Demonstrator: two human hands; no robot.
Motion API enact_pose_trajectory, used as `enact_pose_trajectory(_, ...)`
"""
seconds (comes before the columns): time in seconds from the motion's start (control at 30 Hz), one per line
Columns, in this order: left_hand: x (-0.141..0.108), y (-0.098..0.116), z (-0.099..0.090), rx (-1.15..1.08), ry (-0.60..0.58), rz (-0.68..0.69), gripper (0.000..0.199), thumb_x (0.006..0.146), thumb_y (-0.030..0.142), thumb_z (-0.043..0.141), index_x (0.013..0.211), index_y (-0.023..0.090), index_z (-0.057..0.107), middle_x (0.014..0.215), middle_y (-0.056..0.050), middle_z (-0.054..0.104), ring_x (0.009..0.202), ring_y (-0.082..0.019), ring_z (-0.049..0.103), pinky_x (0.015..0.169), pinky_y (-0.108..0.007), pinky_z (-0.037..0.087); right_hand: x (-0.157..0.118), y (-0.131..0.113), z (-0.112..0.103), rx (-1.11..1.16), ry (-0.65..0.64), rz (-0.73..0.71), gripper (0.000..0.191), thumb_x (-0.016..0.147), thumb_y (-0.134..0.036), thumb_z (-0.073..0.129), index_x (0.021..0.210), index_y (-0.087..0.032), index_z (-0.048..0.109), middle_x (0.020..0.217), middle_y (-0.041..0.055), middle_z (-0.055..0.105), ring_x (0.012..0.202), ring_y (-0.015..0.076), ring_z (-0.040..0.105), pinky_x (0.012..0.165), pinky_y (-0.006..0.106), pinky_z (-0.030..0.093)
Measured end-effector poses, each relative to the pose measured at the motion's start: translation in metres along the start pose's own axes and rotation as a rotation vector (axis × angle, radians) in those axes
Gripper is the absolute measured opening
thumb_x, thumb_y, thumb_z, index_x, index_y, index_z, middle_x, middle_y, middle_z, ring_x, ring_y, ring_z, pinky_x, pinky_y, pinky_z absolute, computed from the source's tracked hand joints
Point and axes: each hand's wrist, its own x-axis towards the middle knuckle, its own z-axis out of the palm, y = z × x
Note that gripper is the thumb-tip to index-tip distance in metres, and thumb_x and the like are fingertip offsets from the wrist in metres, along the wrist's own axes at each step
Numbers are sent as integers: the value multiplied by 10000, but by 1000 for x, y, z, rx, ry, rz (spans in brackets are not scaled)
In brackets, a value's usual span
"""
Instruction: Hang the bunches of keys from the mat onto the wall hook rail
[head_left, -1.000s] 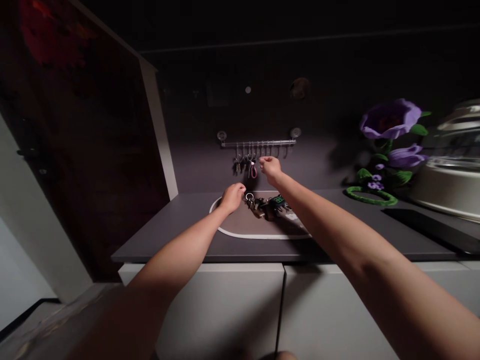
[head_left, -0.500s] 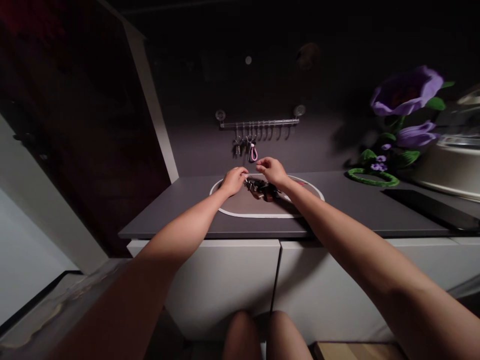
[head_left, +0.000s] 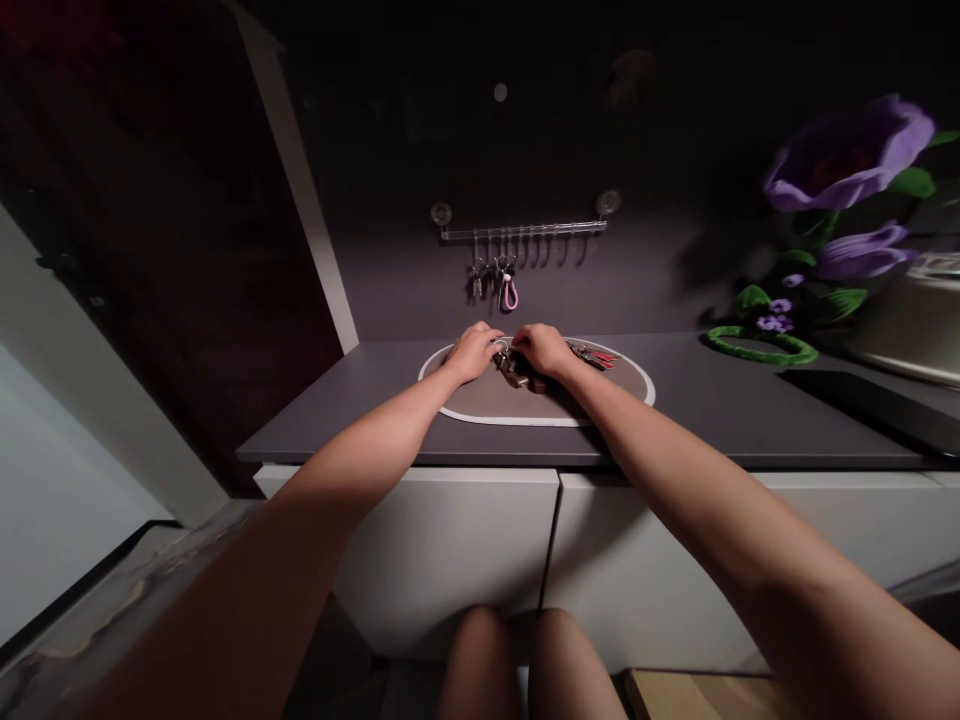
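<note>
A pile of keys (head_left: pixel 516 378) with dark and brown fobs lies on an oval brown mat (head_left: pixel 480 410) with a white rim. My left hand (head_left: pixel 472 353) is at the pile's left side, thumb and fingertips closed on a metal key ring (head_left: pixel 500 346). From the right, my right hand (head_left: pixel 543 348) reaches down to the same pile with its fingers curled together. Its fingertips are among the keys, and what they pinch is hidden. Beside that wrist, more keys and a red item (head_left: pixel 602 358) rest on the mat.
Above the mat, a clear hook rail (head_left: pixel 525 231) on the wall carries several keys (head_left: pixel 477 283) and a pink loop (head_left: pixel 510 292). Purple fabric flowers (head_left: pixel 847 165) with a green ring base (head_left: pixel 761 345) and a flat black object (head_left: pixel 870 410) are on the right. White cabinet doors (head_left: pixel 450 550) are below.
My right hand has lowered from above the pile onto the keys, its fingers now curled in. The left hand stays by the key ring. The view has shifted slightly.
</note>
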Motion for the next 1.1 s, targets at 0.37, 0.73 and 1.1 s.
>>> enact_pose_trajectory(0.37,0,3,-1,-8,-6,-39,162,795,220,507,892,175,628,911,-62,571,893,-176,522,817,-293,405,3,2,5,-41,-22,15,252,768,-144,487,942,-169,668,948,74,676,868,158,596,770,213,388)
enact_pose_trajectory(0.73,0,6,-8,-47,46,-51,115,798,176,465,763,168,574,846,-54,576,835,-165,510,791,-289,393,1,-2,1,-113,-45,-13,253,788,-153,449,948,-159,645,996,104,644,896,171,582,755,222,380)
enact_pose_trajectory(1.1,5,5,-11,-350,156,-176,76,771,171,493,733,149,555,735,-24,605,725,-133,543,732,-272,425,2,-3,1,-74,-28,-27,243,790,-157,472,952,-165,653,997,102,643,886,168,585,758,220,382)
